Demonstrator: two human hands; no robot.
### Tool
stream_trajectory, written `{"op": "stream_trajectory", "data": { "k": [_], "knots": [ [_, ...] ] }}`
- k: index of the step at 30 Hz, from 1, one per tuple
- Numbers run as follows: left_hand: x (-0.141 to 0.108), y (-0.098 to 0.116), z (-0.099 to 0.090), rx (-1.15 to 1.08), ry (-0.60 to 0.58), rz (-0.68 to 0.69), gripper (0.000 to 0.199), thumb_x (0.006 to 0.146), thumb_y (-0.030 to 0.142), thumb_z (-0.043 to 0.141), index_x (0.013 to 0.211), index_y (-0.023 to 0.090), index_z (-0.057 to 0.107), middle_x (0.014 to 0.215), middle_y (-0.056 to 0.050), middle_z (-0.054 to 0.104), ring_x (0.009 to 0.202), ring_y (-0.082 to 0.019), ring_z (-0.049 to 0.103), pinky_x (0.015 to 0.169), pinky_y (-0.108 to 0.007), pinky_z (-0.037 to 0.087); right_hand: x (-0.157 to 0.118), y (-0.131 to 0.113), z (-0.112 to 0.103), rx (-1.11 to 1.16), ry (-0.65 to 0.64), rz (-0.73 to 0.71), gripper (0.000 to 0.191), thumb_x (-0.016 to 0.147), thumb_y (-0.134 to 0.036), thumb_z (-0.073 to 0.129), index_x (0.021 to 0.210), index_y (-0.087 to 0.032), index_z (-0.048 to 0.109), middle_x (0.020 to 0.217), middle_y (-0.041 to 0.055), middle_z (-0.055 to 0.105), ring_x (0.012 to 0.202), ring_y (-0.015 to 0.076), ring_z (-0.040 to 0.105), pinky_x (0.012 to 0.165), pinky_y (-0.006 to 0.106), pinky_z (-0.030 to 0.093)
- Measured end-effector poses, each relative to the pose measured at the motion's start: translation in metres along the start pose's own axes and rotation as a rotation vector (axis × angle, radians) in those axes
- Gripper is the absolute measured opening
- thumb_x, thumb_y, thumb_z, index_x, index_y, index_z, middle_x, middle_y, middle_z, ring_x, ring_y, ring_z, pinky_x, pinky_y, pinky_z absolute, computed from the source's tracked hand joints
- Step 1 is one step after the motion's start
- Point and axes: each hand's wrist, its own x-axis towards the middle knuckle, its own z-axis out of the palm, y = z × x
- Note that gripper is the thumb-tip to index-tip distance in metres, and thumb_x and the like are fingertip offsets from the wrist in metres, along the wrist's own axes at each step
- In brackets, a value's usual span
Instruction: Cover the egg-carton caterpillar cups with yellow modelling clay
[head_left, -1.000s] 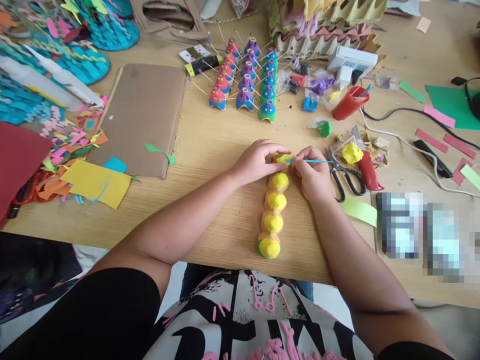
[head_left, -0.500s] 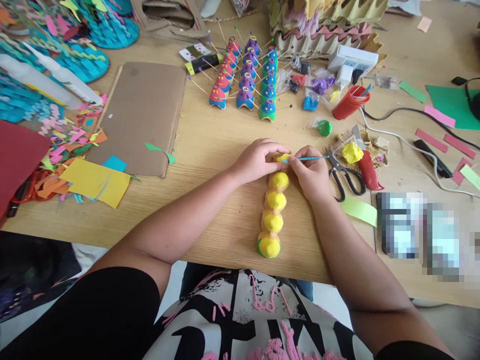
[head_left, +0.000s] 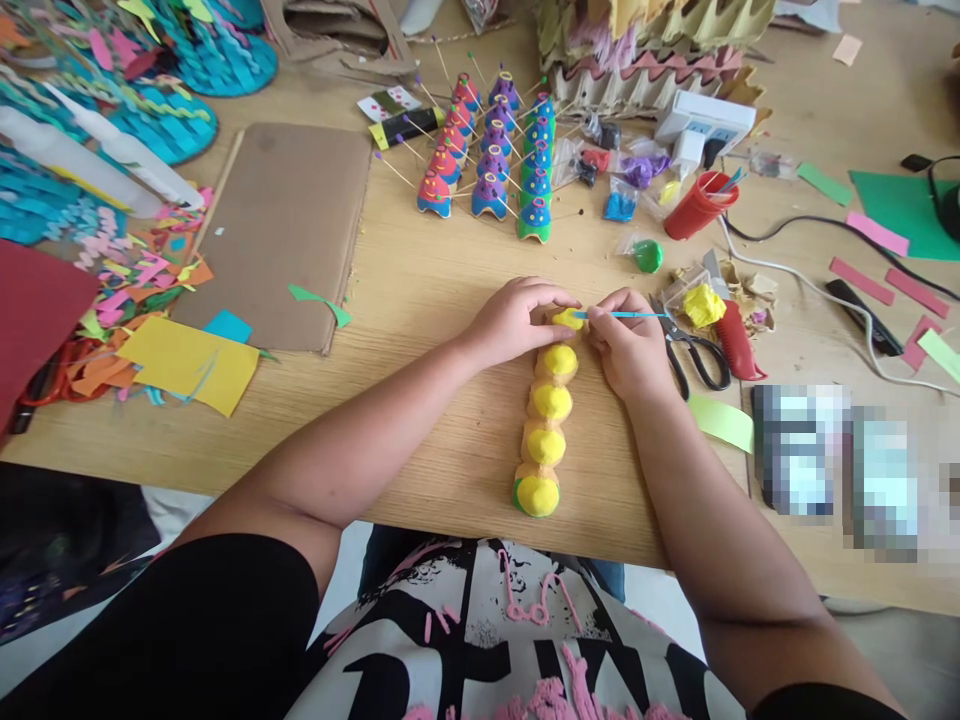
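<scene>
A strip of egg-carton cups [head_left: 553, 402], each topped with yellow clay, runs lengthwise from near the table's front edge up to my hands. My left hand [head_left: 514, 320] is curved round its far end, thumb and fingers gripping either side of the last yellow cup. Between the pinched fingers of my right hand [head_left: 634, 345] is a thin blue modelling tool [head_left: 616, 315]. The tool's left tip meets the yellow clay of that far cup. The nearest cup also shows green at its base. Black-handled scissors [head_left: 709, 362] lie just right of my right hand.
Painted egg-carton strips [head_left: 491, 195] with sticks stand farther back. A brown cardboard sheet [head_left: 277, 240] lies left. To the right are yellow clay [head_left: 703, 305], a red cup of tools [head_left: 701, 205], a white cable [head_left: 817, 310] and a power strip [head_left: 712, 118]. Paper scraps lie on both sides.
My right hand has shifted slightly right with the blue tool, uncovering more of the far cup's yellow clay. My left hand and the strip stay put.
</scene>
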Motion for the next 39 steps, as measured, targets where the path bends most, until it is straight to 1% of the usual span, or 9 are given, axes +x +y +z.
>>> {"op": "stream_trajectory", "data": {
  "k": [4, 7, 11, 17, 27, 31, 34, 36, 39],
  "knots": [
    [0.0009, -0.0014, -0.0006, 0.002, -0.023, 0.007, 0.027, 0.085, 0.028, 0.086, 0.111, 0.022, 0.081, 0.116, -0.005, 0.083, 0.112, -0.024, 0.072, 0.106, -0.039, 0.052, -0.0028, -0.0008, 0.0025, -0.159, 0.012, -0.046, 0.042, 0.077, -0.05, 0.091, 0.077, -0.025, 0.058, 0.067, -0.0051, 0.052, 0.063, 0.0111, 0.042, 0.056, 0.027, 0.031],
    [0.0012, -0.0021, -0.001, -0.001, -0.026, 0.021, 0.026, 0.086, 0.028, 0.086, 0.111, 0.021, 0.081, 0.117, -0.006, 0.083, 0.113, -0.024, 0.072, 0.107, -0.04, 0.052, -0.0038, -0.0003, 0.0044, -0.236, 0.039, -0.087, 0.036, 0.081, -0.044, 0.088, 0.077, -0.024, 0.059, 0.07, -0.0042, 0.054, 0.067, 0.0123, 0.046, 0.06, 0.027, 0.035],
    [0.001, -0.0024, -0.0001, -0.001, -0.019, 0.014, 0.027, 0.085, 0.028, 0.086, 0.111, 0.022, 0.081, 0.117, -0.006, 0.083, 0.113, -0.024, 0.072, 0.107, -0.04, 0.052, -0.0036, 0.0004, 0.0053, -0.245, 0.064, -0.091, 0.04, 0.08, -0.044, 0.09, 0.077, -0.025, 0.055, 0.069, -0.0051, 0.05, 0.065, 0.0122, 0.045, 0.06, 0.028, 0.036],
    [0.0008, -0.002, 0.0004, -0.004, -0.016, 0.011, 0.026, 0.085, 0.027, 0.086, 0.11, 0.021, 0.081, 0.117, -0.005, 0.083, 0.113, -0.024, 0.072, 0.107, -0.04, 0.051, -0.0041, 0.001, 0.0049, -0.232, 0.065, -0.057, 0.044, 0.08, -0.047, 0.09, 0.077, -0.026, 0.053, 0.067, -0.005, 0.049, 0.062, 0.0124, 0.043, 0.056, 0.029, 0.032],
    [0.0007, 0.0017, -0.0011, 0.014, -0.03, -0.008, 0.026, 0.085, 0.024, 0.084, 0.11, 0.023, 0.08, 0.117, -0.005, 0.082, 0.113, -0.024, 0.072, 0.107, -0.04, 0.052, -0.0008, 0.0023, 0.0018, -0.268, 0.055, -0.102, 0.043, 0.081, -0.048, 0.089, 0.075, -0.026, 0.053, 0.064, -0.0047, 0.05, 0.06, 0.0123, 0.042, 0.055, 0.03, 0.03],
    [0.0, 0.0009, -0.0012, 0.001, -0.022, 0.005, 0.025, 0.085, 0.023, 0.085, 0.11, 0.022, 0.081, 0.117, -0.005, 0.082, 0.113, -0.024, 0.072, 0.107, -0.04, 0.052, -0.0012, 0.0025, 0.0026, -0.242, 0.056, -0.077, 0.046, 0.08, -0.051, 0.09, 0.075, -0.026, 0.052, 0.063, -0.0056, 0.051, 0.058, 0.0112, 0.041, 0.054, 0.029, 0.03],
    [-0.0001, -0.0003, -0.0008, -0.004, -0.016, 0.012, 0.026, 0.085, 0.023, 0.085, 0.111, 0.021, 0.081, 0.117, -0.006, 0.082, 0.113, -0.024, 0.072, 0.107, -0.039, 0.052, -0.0019, 0.0035, 0.0036, -0.183, 0.061, -0.028, 0.051, 0.077, -0.055, 0.092, 0.076, -0.026, 0.05, 0.06, -0.0076, 0.048, 0.055, 0.0096, 0.04, 0.052, 0.027, 0.029],
    [-0.0001, -0.0007, -0.0005, 0.0, -0.014, 0.001, 0.027, 0.085, 0.026, 0.086, 0.111, 0.022, 0.081, 0.117, -0.006, 0.082, 0.113, -0.024, 0.072, 0.107, -0.04, 0.052, -0.0017, 0.0031, 0.0034, -0.11, 0.052, -0.01, 0.054, 0.076, -0.058, 0.092, 0.077, -0.026, 0.048, 0.059, -0.0087, 0.046, 0.053, 0.0088, 0.037, 0.051, 0.027, 0.028],
    [-0.0003, -0.0002, -0.0003, 0.011, -0.009, -0.011, 0.029, 0.085, 0.029, 0.087, 0.113, 0.023, 0.081, 0.118, -0.006, 0.082, 0.113, -0.024, 0.072, 0.107, -0.04, 0.052, 0.0, -0.0001, 0.0014, 0.033, 0.044, -0.026, 0.056, 0.075, -0.06, 0.09, 0.079, -0.027, 0.044, 0.059, -0.0092, 0.042, 0.052, 0.0093, 0.034, 0.052, 0.027, 0.028]
  ]
}}
